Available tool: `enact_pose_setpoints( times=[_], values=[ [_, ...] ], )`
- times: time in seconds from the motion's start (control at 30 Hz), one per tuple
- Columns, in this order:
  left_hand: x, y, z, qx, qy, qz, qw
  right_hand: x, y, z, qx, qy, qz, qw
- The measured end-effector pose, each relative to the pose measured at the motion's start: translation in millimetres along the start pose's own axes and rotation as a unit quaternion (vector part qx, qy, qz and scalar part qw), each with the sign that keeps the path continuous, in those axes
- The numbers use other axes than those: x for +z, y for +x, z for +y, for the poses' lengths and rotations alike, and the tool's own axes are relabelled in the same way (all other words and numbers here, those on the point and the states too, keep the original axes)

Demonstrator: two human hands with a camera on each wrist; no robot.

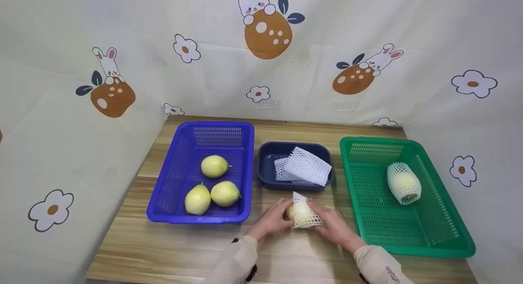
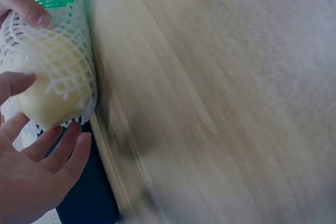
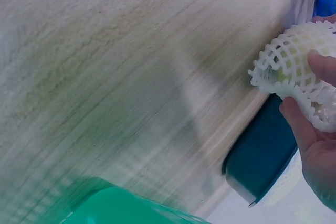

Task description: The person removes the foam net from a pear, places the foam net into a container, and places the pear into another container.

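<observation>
Between my two hands, in front of the dark blue tray, is a pale yellow pear (image 1: 290, 212) partly inside a white foam net sleeve (image 1: 304, 214). My left hand (image 1: 273, 218) holds the pear's bare end, with thumb and fingers spread around it in the left wrist view. The right hand (image 1: 333, 224) grips the net sleeve around the pear from the other side. In the right wrist view, the right thumb and a finger pinch the mesh (image 3: 299, 56). The left wrist view shows the pear's uncovered end (image 2: 44, 103) poking out of the mesh.
A blue basket (image 1: 163, 202) on the left holds three bare pears (image 1: 214, 166). The dark blue tray (image 1: 267, 177) behind my hands contains loose foam net sleeves (image 1: 308, 166). On the right, a green basket (image 1: 367, 222) holds one sleeved pear (image 1: 403, 183). A patterned curtain (image 1: 220, 79) hangs behind the wooden table.
</observation>
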State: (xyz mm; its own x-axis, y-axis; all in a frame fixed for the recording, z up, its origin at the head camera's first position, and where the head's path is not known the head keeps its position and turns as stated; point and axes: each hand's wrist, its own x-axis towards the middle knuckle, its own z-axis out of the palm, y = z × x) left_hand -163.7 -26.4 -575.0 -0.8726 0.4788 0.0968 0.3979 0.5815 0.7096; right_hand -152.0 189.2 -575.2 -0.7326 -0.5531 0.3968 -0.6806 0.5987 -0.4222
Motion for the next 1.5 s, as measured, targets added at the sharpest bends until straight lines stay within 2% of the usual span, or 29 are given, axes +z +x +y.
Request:
enact_pose_setpoints(
  times=[0.23,0.4,0.53,0.73,0.9,1.07,1.23,1.5],
  values=[
    [6.0,-0.3,1.4,0.011,0.001,0.006,0.9999,-0.6,-1,-2,0.015,0.004,0.017,1.000],
    [9.3,1.2,2.1,-0.003,0.013,-0.007,0.9999,1.4,-1,-5,0.036,0.022,-0.017,0.999],
    [11.0,3.7,2.7,0.014,0.021,0.001,0.9997,3.4,1,-6,0.039,0.030,-0.033,0.998],
    [14.8,5.9,2.1,0.038,0.045,0.005,0.9982,4.0,1,-4,-0.003,0.007,0.015,1.000],
    [14.2,5.8,0.7,0.046,0.059,0.024,0.9969,0.7,2,-3,-0.008,-0.006,0.041,0.999],
    [10.8,5.5,1.7,0.020,0.057,0.018,0.9980,1.1,2,-3,0.003,-0.008,0.035,0.999],
    [10.3,4.8,2.9,-0.005,0.040,0.019,0.9990,5.3,1,0,-0.006,0.002,0.026,1.000],
    [10.1,3.9,3.6,-0.013,0.055,0.003,0.9984,4.5,2,2,-0.015,-0.010,0.060,0.998]
  ],
)
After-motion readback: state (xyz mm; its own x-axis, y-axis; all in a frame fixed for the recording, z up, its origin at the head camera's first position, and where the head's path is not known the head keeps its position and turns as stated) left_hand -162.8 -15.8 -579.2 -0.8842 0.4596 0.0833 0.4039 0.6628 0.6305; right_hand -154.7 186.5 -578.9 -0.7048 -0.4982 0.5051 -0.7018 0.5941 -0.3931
